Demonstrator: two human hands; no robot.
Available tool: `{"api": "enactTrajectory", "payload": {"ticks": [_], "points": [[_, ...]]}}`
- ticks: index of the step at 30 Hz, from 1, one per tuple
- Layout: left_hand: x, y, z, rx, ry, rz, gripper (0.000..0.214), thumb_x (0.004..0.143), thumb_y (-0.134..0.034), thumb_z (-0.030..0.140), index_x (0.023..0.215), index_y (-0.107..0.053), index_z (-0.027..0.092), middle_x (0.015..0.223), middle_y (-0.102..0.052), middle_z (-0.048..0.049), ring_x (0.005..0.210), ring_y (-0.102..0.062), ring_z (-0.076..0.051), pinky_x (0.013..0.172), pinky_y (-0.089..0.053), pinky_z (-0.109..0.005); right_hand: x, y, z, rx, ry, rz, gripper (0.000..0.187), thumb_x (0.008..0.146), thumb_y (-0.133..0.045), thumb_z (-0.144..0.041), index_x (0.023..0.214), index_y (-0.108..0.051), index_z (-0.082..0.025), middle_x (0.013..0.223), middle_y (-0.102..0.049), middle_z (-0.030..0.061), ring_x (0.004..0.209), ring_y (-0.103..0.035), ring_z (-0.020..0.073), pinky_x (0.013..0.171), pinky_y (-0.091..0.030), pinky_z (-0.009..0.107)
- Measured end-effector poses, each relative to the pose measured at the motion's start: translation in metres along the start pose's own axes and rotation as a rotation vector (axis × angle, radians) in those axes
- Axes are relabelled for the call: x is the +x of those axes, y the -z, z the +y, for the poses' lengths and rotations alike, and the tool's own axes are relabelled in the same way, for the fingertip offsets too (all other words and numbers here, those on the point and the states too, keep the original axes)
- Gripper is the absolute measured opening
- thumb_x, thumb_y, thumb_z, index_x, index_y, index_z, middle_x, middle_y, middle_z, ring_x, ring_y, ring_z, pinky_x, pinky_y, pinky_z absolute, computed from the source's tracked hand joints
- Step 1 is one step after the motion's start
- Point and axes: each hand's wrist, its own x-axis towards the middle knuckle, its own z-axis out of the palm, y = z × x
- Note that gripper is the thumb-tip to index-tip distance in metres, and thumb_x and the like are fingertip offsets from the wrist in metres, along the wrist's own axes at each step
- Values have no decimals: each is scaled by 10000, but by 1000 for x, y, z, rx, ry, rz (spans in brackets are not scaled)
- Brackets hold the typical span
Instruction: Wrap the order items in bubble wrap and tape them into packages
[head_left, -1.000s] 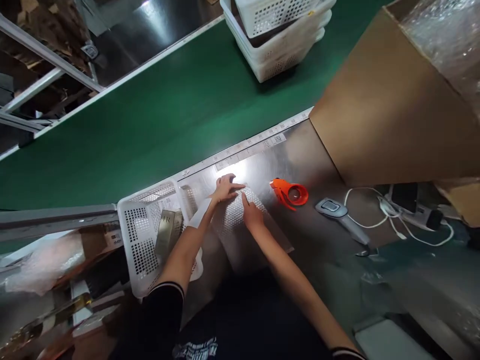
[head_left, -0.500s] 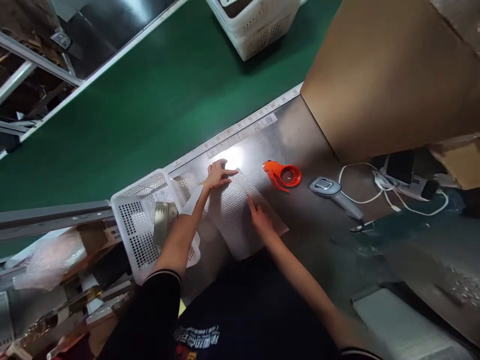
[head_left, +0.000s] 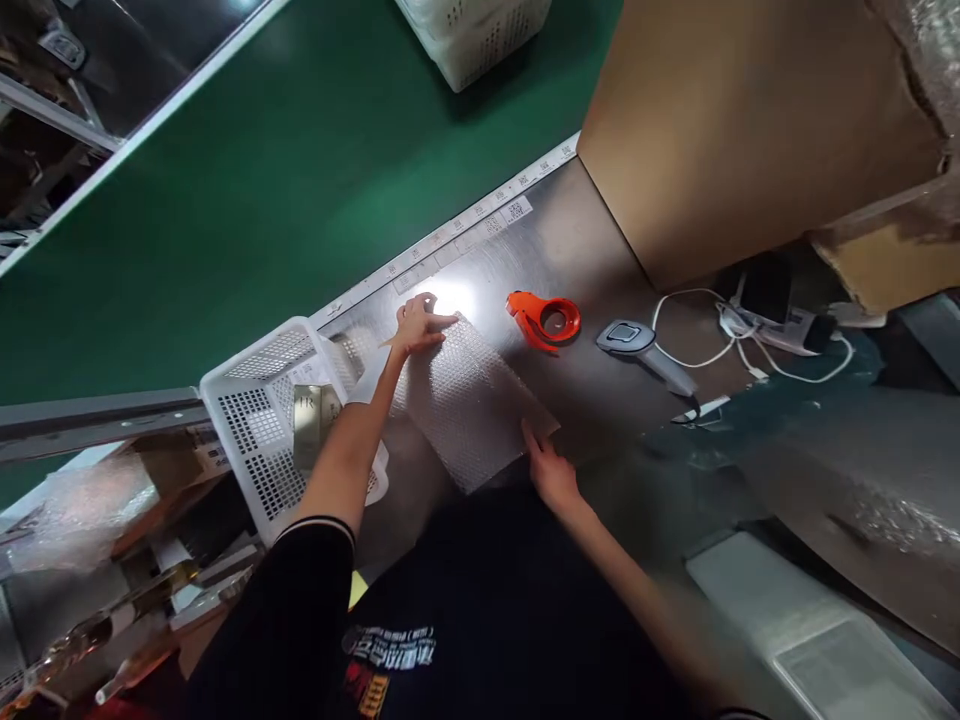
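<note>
A sheet of clear bubble wrap (head_left: 480, 400) lies slantwise on the metal worktop in front of me. At its upper left corner my left hand (head_left: 420, 326) rests with the fingers spread, one stretched along the top edge. My right hand (head_left: 553, 474) is at the near right edge of the sheet; one digit lies over the wrap and the other fingers are curled, appearing to pinch the edge. Under my left forearm, a white perforated basket (head_left: 217, 385) holds a gold-coloured box (head_left: 306, 425), and a white paper (head_left: 369, 376) lies beside the arm.
An orange tape dispenser (head_left: 551, 318) and a grey handheld scanner (head_left: 637, 345) lie right of the wrap. White cables (head_left: 690, 293) run behind the scanner. A large cardboard box (head_left: 705, 140) stands at back right. Beyond the labelled edge is a green conveyor belt (head_left: 300, 200) bearing white baskets (head_left: 487, 40).
My right hand has slid from the middle of the bubble wrap toward its near right edge. My left hand keeps its place on the upper corner. The camera view has shifted slightly.
</note>
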Motion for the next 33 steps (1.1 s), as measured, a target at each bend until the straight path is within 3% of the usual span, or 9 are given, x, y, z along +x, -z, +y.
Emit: {"api": "enactTrajectory", "payload": {"ticks": [7,11,14,16,18,21,24,29,33], "points": [[-5,-8,4,61,-13,62,411,983,-647,335,1374,-711,224,1584,-339,-79,1410,-327,-345,1190,-207,-496,-65,-55,58,16,-90,53,724,982,-350,-108,1665,-313,-348,1119,-699,104,785,-747,233,758,-607,378],[-24,-28,34,53,78,250,424,1000,-587,240,1411,-671,301,1634,-408,-97,1466,-371,-342,1212,-274,-532,-66,-68,71,405,-60,408,586,1020,-381,-339,1585,-437,-191,1148,-742,153,909,-756,296,796,-615,435],[-60,-63,70,-60,286,415,558,1015,-568,305,1560,-508,199,1647,-428,-169,1507,-393,-323,1239,-325,-501,-24,-48,58,712,-89,674,704,956,-479,-570,1475,-500,-95,1177,-748,208,1033,-740,339,827,-602,436],[-92,-95,90,-92,377,443,653,1012,-570,354,1581,-440,62,1643,-409,-261,1531,-378,-370,1246,-333,-542,11,-26,43,785,-140,709,683,874,-548,-653,1300,-618,-124,1088,-771,189,993,-739,337,801,-585,418],[-123,-130,103,-106,453,411,734,1015,-552,434,1612,-377,46,1690,-322,-267,1586,-281,-406,1263,-283,-619,37,-5,32,775,-159,706,550,811,-591,-681,1019,-692,-182,911,-775,145,881,-730,324,743,-558,396],[-154,-169,104,-73,413,348,808,1005,-551,498,1636,-327,45,1717,-240,-267,1606,-220,-426,1269,-242,-661,43,20,34,748,-146,730,431,782,-604,-669,716,-613,-244,668,-698,83,716,-680,290,663,-502,363],[-165,-181,94,-25,342,359,786,1007,-552,512,1635,-353,82,1710,-277,-252,1602,-237,-421,1276,-225,-658,8,34,74,725,-184,832,424,808,-544,-659,717,-584,-247,708,-703,107,731,-659,291,683,-479,369],[-167,-170,87,-78,284,303,722,1016,-551,528,1507,-518,-1,1565,-481,-332,1502,-399,-483,1207,-342,-643,-87,41,202,619,-478,1088,485,760,-529,-666,821,-657,-202,761,-710,150,749,-650,311,694,-481,395],[-157,-152,85,-104,300,329,583,934,-705,368,1443,-590,107,1579,-504,-251,1486,-434,-437,1161,-426,-590,-135,58,290,454,-684,1247,456,840,-464,-574,792,-690,-181,573,-599,116,612,-609,327,601,-457,430]]}}
